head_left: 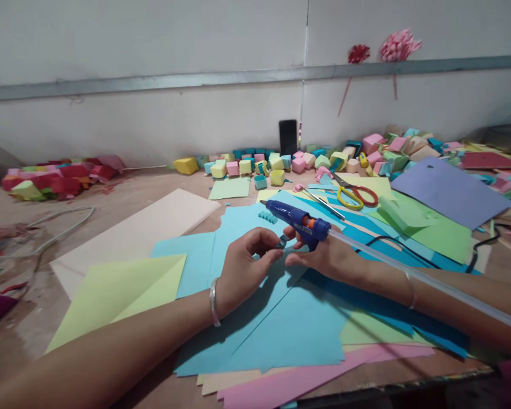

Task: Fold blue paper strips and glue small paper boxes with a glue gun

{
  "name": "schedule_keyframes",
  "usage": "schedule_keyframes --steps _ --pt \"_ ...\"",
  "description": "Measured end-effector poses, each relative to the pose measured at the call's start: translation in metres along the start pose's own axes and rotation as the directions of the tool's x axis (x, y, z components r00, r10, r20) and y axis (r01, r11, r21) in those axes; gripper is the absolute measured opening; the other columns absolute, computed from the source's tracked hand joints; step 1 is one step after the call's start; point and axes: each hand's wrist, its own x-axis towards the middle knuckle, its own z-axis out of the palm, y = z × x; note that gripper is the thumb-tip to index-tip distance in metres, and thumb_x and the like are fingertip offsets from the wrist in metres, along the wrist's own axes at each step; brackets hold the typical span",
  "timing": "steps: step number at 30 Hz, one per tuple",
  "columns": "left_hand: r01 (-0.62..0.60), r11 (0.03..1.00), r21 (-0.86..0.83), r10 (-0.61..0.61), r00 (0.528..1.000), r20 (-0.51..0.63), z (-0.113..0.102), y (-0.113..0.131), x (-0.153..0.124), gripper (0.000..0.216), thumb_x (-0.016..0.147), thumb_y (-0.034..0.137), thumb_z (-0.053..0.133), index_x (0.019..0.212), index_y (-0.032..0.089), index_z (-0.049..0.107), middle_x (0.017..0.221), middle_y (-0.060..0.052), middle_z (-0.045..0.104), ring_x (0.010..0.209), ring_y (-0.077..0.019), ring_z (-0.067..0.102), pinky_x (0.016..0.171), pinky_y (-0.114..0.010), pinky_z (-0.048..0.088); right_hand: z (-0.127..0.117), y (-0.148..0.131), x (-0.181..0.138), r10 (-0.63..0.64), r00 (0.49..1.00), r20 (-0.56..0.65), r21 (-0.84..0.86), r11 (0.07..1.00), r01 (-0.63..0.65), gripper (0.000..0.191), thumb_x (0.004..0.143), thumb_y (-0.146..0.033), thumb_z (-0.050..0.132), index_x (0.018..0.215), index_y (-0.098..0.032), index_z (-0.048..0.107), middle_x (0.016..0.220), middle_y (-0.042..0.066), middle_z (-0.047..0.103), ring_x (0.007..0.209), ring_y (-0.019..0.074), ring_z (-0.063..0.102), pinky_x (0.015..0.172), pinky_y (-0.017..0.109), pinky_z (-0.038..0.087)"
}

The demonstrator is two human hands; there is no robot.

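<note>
My left hand [247, 266] is closed in a pinch on a small folded piece of blue paper [283, 242], above light blue sheets [281, 335]. In my right hand [334, 258] is a blue glue gun [287, 212], its nozzle pointing left; a long translucent glue stick [409, 271] runs out of its back. My right fingertips are close to the paper piece, and whether they touch it I cannot tell. Just beyond my hands lies a zigzag-folded blue paper strip [267, 217].
Scissors [352, 193] with red and yellow handles and metal tweezers [323, 203] lie beyond the glue gun. Several small paper boxes [276, 163] line the wall, where a phone [288, 136] leans. A black cord [392, 241] passes behind my right arm. Purple card [449, 190] lies right.
</note>
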Motion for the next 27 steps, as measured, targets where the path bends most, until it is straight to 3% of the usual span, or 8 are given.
schedule_keyframes --steps 8,14,27 --pt "-0.107 0.990 0.089 0.103 0.994 0.049 -0.0006 0.0036 -0.0044 0.013 0.076 0.015 0.069 0.079 0.019 0.057 0.072 0.002 0.060 0.062 -0.0105 0.056 0.057 -0.023 0.047 -0.0019 -0.0025 -0.0031 -0.060 0.998 0.011 -0.140 0.988 0.061 0.028 0.071 -0.041 0.075 0.084 -0.018 0.065 0.079 0.003 0.068 0.071 0.0167 0.062 0.066 0.032 0.052" --pt "-0.190 0.971 0.147 0.180 0.980 0.081 -0.0016 0.0042 -0.0031 0.012 0.075 0.009 0.066 0.077 0.018 0.059 0.074 0.001 0.062 0.063 -0.0097 0.057 0.058 -0.021 0.048 -0.0058 0.0018 -0.0008 -0.114 0.991 0.067 -0.144 0.982 0.123 0.017 0.077 -0.033 0.069 0.086 -0.018 0.068 0.085 0.004 0.071 0.077 0.0180 0.065 0.072 0.032 0.053" --pt "-0.267 0.939 0.217 0.243 0.961 0.131 -0.0023 0.0056 -0.0048 0.011 0.077 0.011 0.064 0.079 0.020 0.060 0.077 0.000 0.066 0.066 -0.0114 0.059 0.062 -0.024 0.050 -0.0064 -0.0033 -0.0016 -0.155 0.983 0.101 -0.150 0.974 0.169 0.011 0.075 -0.020 0.064 0.086 -0.019 0.067 0.081 0.003 0.070 0.073 0.0171 0.064 0.069 0.032 0.053"
